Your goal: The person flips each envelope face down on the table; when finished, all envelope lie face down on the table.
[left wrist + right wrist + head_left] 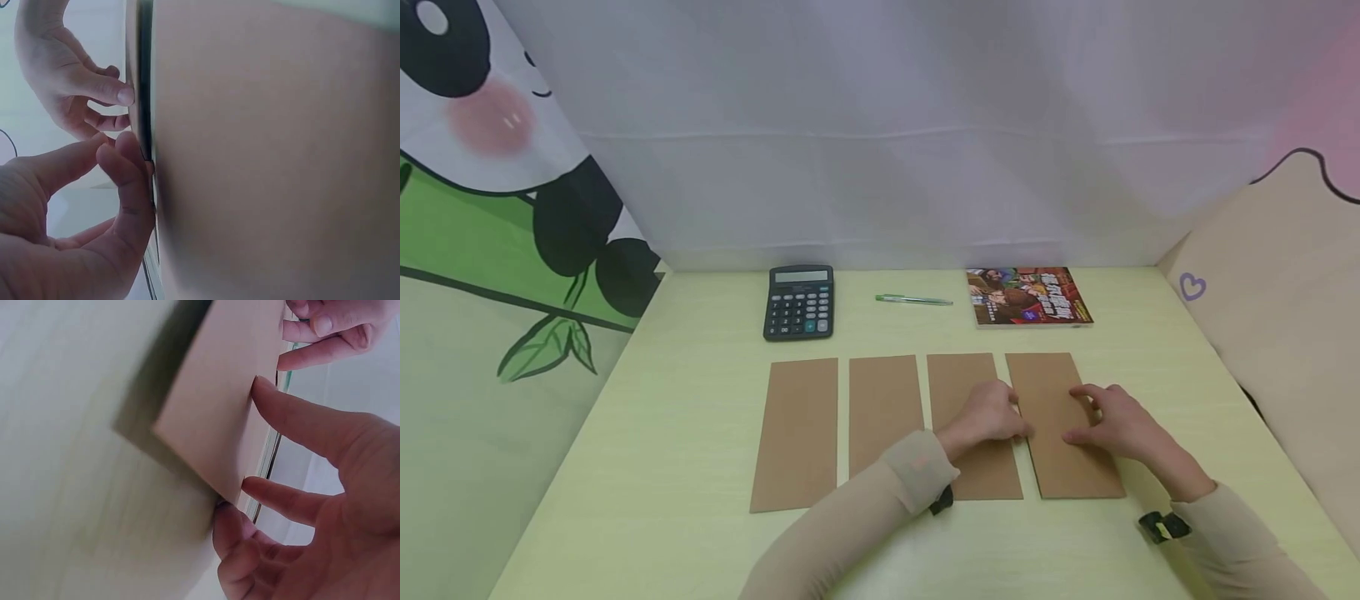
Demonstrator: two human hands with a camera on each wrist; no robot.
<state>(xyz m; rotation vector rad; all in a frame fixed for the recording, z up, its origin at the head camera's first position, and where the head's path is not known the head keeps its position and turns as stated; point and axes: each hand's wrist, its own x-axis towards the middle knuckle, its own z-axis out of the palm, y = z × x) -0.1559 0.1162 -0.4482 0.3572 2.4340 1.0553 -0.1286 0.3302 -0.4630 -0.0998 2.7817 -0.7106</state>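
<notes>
Both hands are at the rightmost of several brown cardboard rectangles point(1054, 417). My left hand point(988, 414) has its curled fingers at that piece's left edge, its wrist crossing over the neighbouring piece point(977, 479). At the right side, my right hand point(1112, 423) holds the same piece. In the right wrist view, two fingertips point(262, 386) rest on the face of the cardboard point(200, 406), and other fingers curl at its edge. A shadow shows beside and below that raised edge. The left wrist view has both hands at the edge, with brown cardboard point(269, 156) filling the right.
Two more cardboard pieces lie to the left, a far-left one point(797, 433) and a partly covered one point(883, 400). Behind the row are a black calculator point(799, 302), a green pen point(913, 300) and a colourful book point(1028, 297). A white cloth point(880, 167) hangs behind.
</notes>
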